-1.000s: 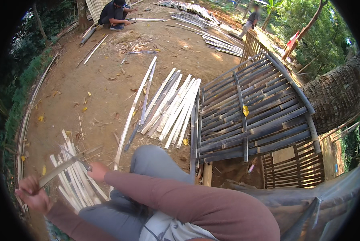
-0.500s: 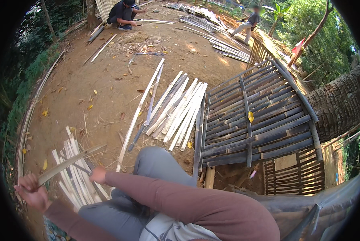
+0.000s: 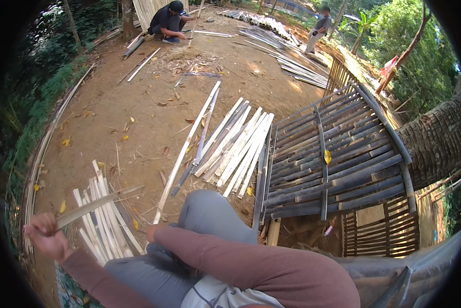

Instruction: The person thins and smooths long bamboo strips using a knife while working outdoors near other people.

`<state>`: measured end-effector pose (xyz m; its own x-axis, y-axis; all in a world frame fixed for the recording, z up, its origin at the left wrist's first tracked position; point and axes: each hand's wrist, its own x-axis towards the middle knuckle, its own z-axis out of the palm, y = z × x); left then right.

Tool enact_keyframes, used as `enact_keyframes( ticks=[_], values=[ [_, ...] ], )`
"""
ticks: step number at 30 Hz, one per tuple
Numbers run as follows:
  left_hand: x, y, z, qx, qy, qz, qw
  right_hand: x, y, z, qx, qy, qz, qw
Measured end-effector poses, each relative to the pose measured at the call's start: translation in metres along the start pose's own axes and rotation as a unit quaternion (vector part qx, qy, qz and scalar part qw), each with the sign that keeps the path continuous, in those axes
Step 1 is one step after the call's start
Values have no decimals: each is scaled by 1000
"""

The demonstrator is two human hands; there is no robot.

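You are sitting beside a big bamboo-slat platform (image 3: 333,164), which is filling the right half of the view over bare dirt ground (image 3: 138,102). To its left a spread of long split bamboo strips (image 3: 235,146) is lying fanned out on the dirt. Nearer your knee, a smaller bundle of pale slats (image 3: 104,215) is lying on the ground. Your left hand (image 3: 45,236) is gripping a single bamboo strip (image 3: 99,203) in a closed fist — the strip is angling up to the right, over that bundle. Your right hand (image 3: 153,233) is mostly hidden behind your knee — you cannot tell its grip.
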<state>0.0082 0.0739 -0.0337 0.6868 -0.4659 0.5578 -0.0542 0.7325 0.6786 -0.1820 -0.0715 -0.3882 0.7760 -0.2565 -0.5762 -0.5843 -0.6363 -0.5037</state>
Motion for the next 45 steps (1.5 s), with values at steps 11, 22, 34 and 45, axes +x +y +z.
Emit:
enact_keyframes(
  ticks=[11,22,34,45],
  values=[
    [-1,0,6,-45,-15,-19,999,1,-9,-1,-92,-27,-64,993],
    [-3,4,8,-32,28,-14,999,-35,-17,-20,-22,-32,-7,999],
    [-1,6,18,0,110,10,994,-23,25,-32,505,164,245,811],
    [1,0,22,-6,87,12,996,-58,-67,-121,482,352,-121,793]
  ],
)
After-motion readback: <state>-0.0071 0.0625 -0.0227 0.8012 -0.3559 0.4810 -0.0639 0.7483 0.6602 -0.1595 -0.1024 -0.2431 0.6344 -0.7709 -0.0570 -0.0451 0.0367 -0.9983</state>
